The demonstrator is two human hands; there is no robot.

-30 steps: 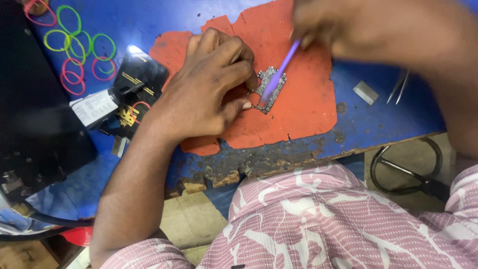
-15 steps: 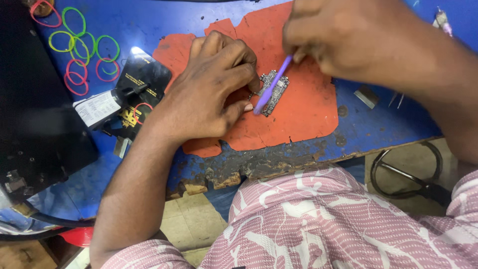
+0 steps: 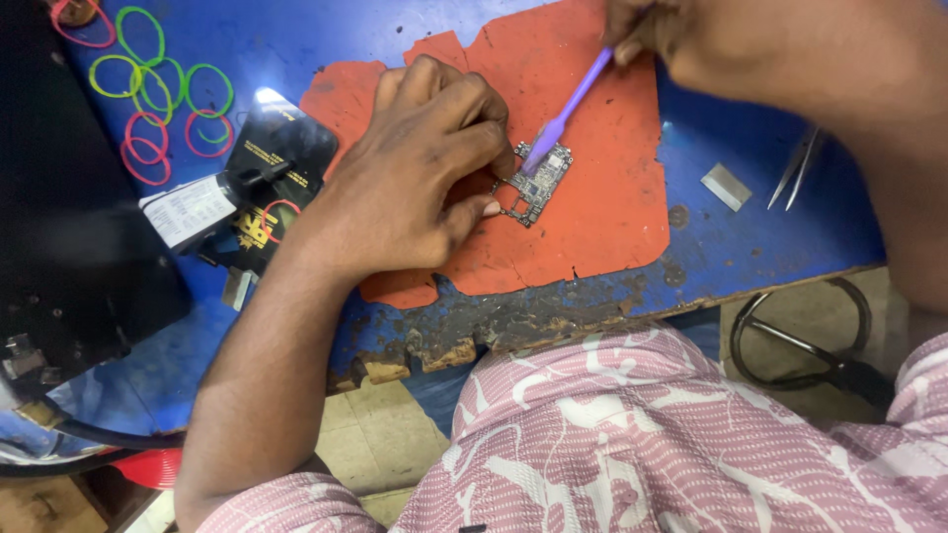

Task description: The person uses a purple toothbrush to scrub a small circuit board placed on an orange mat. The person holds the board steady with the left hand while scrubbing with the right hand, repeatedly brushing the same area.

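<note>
My left hand [image 3: 415, 173] pinched the circuit board [image 3: 534, 184] by its near-left edge, thumb and fingers closed on it, pressing it flat on the orange mat [image 3: 592, 197]. The board was small, jagged in outline, grey metal studded with tiny parts; its long axis ran from 7 o'clock up to 1 o'clock. My right hand [image 3: 691, 39] gripped a purple brush [image 3: 573, 104], a slim plastic stick slanting from 1 o'clock down to 7 o'clock, its tip touching the board's far end. The mat was soft-looking, ragged at its edges, lying on a scuffed blue surface [image 3: 750, 237] with a chipped front rim. Thin rubber bands [image 3: 158, 89], green and pink loops, lay at 10 o'clock; steel tweezers [image 3: 798, 168] and a small grey plate [image 3: 726, 187] at 3 o'clock.
</note>
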